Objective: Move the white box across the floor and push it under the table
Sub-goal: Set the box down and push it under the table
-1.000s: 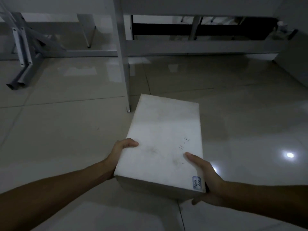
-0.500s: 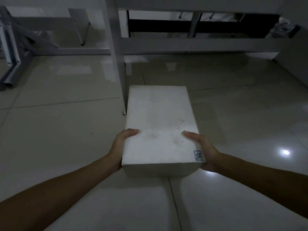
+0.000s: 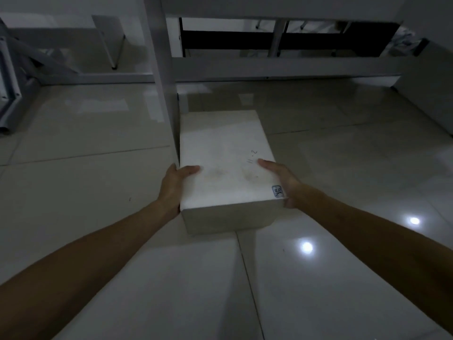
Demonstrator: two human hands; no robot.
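The white box (image 3: 223, 153) lies flat on the tiled floor, long side pointing away from me, with a small sticker at its near right corner and "11.2" written on top. My left hand (image 3: 172, 186) grips its near left edge, thumb on the lid. My right hand (image 3: 282, 179) clasps its near right edge the same way. The box's left side sits right beside the white table leg (image 3: 161, 69); whether they touch I cannot tell. The table's top (image 3: 269, 6) spans above the far end.
A white crossbar (image 3: 282, 68) runs low along the floor behind the box. A slanted wall panel (image 3: 431, 94) closes the right side. Grey metal frames (image 3: 14, 77) stand at the far left. Glossy floor tiles (image 3: 343, 278) reflect ceiling lights.
The box has slid forward and straightened, moving from beside the leg's foot to alongside the leg. Both hands kept their grip and travelled with it.
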